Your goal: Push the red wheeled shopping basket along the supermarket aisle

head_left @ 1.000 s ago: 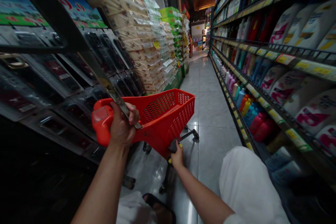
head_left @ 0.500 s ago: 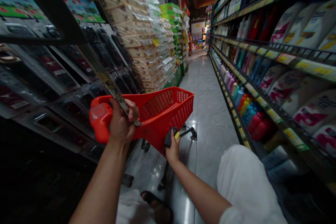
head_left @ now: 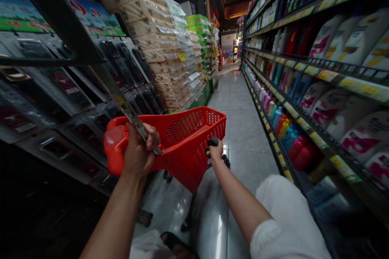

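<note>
My left hand (head_left: pixel 141 147) is closed round the lower end of a long, flat, worn metal bar (head_left: pixel 121 103). The bar slants up to the left toward a dark frame piece (head_left: pixel 63 20) close to the camera. My right hand (head_left: pixel 216 150) is closed on a small black tool with a yellow part (head_left: pixel 212 145), whose kind I cannot make out. It is held in front of the side of a red plastic shopping cart (head_left: pixel 182 158), which stands just beyond both hands. The cart's basket shows no goods in its visible part.
Packaged items on hooks (head_left: pixel 67 85) hang at the left. Stacked beige cartons (head_left: pixel 148 32) and green packs (head_left: pixel 199 28) stand behind the cart. Along the right runs a shelf (head_left: pixel 322 75) of bottles. A grey tiled floor (head_left: pixel 234 89) stretches ahead.
My right hand has moved forward, up and to the right with the black and yellow tool. My left hand keeps its hold on the bar. The view has tilted slightly up.
</note>
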Action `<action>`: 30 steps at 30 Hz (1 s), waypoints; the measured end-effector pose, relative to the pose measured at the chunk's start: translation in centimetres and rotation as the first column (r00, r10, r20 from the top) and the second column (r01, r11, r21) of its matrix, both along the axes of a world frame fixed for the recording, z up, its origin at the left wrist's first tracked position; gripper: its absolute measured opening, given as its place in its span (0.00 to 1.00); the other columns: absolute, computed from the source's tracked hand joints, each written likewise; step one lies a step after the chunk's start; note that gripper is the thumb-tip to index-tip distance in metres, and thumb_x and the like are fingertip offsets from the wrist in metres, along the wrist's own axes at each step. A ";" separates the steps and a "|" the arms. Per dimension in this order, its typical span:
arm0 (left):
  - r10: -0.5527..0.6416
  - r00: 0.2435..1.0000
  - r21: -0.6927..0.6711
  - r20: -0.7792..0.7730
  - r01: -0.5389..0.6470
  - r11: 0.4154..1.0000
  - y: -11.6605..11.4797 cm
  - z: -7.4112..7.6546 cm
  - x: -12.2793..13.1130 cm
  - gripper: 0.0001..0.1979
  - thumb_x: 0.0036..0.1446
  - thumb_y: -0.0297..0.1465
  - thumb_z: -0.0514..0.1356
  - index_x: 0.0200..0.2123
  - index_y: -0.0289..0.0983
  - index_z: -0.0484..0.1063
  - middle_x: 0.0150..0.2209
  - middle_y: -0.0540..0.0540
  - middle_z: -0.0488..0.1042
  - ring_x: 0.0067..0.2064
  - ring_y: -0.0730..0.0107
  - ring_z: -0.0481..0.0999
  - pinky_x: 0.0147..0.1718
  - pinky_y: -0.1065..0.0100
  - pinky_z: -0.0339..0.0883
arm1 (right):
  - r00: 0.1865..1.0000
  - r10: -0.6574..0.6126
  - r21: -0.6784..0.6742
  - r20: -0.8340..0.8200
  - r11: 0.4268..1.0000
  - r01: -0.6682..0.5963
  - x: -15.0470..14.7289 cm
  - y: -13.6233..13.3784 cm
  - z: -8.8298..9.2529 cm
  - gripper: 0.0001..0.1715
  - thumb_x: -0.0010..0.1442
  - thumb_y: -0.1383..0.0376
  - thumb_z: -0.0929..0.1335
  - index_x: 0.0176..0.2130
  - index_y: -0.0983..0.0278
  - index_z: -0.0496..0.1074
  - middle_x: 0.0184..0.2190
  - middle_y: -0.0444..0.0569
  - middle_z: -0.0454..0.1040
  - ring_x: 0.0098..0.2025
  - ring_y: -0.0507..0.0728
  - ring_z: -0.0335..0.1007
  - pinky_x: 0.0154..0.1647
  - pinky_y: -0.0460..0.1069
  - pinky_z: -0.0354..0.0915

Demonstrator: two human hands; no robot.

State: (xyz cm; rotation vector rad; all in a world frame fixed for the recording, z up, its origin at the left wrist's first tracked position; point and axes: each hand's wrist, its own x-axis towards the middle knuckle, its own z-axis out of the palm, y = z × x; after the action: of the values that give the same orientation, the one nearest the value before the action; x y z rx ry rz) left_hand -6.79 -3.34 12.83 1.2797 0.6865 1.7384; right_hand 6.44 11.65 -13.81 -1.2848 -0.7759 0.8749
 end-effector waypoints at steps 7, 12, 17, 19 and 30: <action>0.009 1.000 -0.013 0.005 -0.009 1.000 0.3 -0.1 0.0 0.24 0.57 0.51 0.55 0.25 0.35 0.71 0.13 0.54 0.55 0.16 0.80 0.52 0.15 0.76 0.49 | 0.971 0.111 0.253 0.210 0.954 -0.164 -3.4 -7.7 -0.4 0.40 0.42 0.77 0.61 0.56 0.63 0.68 0.53 0.55 0.66 0.55 0.59 0.64 0.58 0.54 0.59; 0.033 0.999 -0.033 0.023 -0.032 0.999 0.3 -0.3 -0.1 0.25 0.54 0.53 0.56 0.24 0.35 0.70 0.12 0.55 0.55 0.16 0.80 0.54 0.15 0.77 0.51 | 0.960 0.125 0.373 0.250 0.903 -0.215 -0.4 -8.3 2.9 0.34 0.45 0.75 0.63 0.52 0.62 0.71 0.48 0.52 0.69 0.52 0.58 0.66 0.57 0.54 0.60; 0.031 0.999 -0.053 0.043 -0.028 0.998 0.2 -0.4 -0.1 0.25 0.54 0.53 0.56 0.24 0.35 0.69 0.12 0.55 0.55 0.15 0.81 0.53 0.15 0.78 0.51 | 0.901 0.109 0.381 0.419 0.880 -0.283 0.9 -5.4 9.8 0.38 0.42 0.79 0.63 0.52 0.61 0.71 0.52 0.53 0.63 0.55 0.61 0.64 0.60 0.55 0.58; 0.037 0.998 -0.054 0.050 -0.034 0.998 0.1 -0.5 -0.2 0.25 0.54 0.53 0.56 0.24 0.35 0.69 0.12 0.55 0.55 0.15 0.81 0.53 0.15 0.78 0.51 | 0.835 0.176 0.365 0.521 0.839 -0.404 -0.3 -6.7 11.3 0.40 0.39 0.81 0.62 0.51 0.61 0.73 0.53 0.53 0.64 0.57 0.61 0.63 0.60 0.55 0.58; 0.029 0.998 -0.074 0.054 -0.025 0.997 -0.2 -0.7 -0.6 0.26 0.54 0.54 0.56 0.24 0.35 0.69 0.12 0.55 0.55 0.15 0.81 0.52 0.15 0.78 0.48 | 0.719 0.207 0.316 0.664 0.793 -0.521 -1.2 -10.3 13.3 0.38 0.43 0.81 0.61 0.50 0.59 0.72 0.56 0.54 0.64 0.59 0.61 0.61 0.60 0.58 0.58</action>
State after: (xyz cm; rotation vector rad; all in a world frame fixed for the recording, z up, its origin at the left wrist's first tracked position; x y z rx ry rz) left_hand -7.43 -3.56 12.11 1.1734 0.7314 1.7480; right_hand 5.20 1.38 -0.47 -0.9425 -1.7145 0.5063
